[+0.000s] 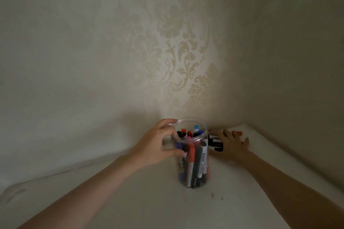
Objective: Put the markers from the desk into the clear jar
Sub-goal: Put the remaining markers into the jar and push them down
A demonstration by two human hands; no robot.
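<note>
While left hand [158, 145] fingers grip clear jar [192, 154] holding upright markers [191, 156], right hand [232, 143] fingers spread on desk markers [216, 142].

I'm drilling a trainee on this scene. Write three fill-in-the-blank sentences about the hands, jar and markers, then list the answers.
1. The left hand grips the clear jar near its ____.
2. The jar stands upright with no ____ on its mouth.
3. The right hand rests on loose markers lying on the ____ beside the jar.

Missing words: rim; lid; desk
</note>
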